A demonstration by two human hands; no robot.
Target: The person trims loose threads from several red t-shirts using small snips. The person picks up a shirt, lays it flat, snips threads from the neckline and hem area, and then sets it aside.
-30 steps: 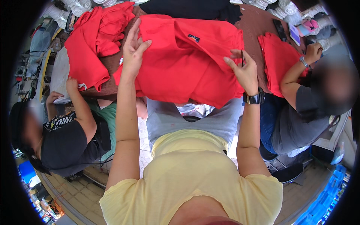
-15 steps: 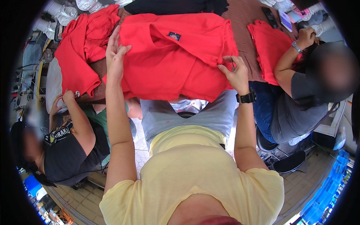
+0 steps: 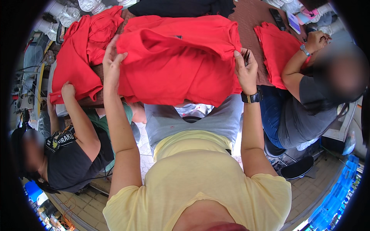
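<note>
A red shirt (image 3: 179, 69) lies in front of me across the table edge and my lap. Its upper layer is lifted into a loose fold, which covers most of the dark neck label (image 3: 178, 37). My left hand (image 3: 112, 63) grips the shirt's left edge, thumb in front and fingers partly behind the cloth. On the opposite side my right hand (image 3: 246, 69) pinches the shirt's right edge between thumb and fingers. Tucked in that same hand is a small dark pointed tool (image 3: 246, 57), its exact kind unclear.
A brown-covered table (image 3: 252, 46) holds black cloth (image 3: 181, 7), a phone (image 3: 277, 19) and more red garments (image 3: 271, 54). A co-worker at left handles a red garment (image 3: 75, 77); another person sits at right. White ornate pieces (image 3: 69, 15) stand at the back.
The shirt's upper layer has risen and folded over, hiding most of the label. My left hand has moved slightly left and down, my right slightly right. The left co-worker's garment has spread leftward.
</note>
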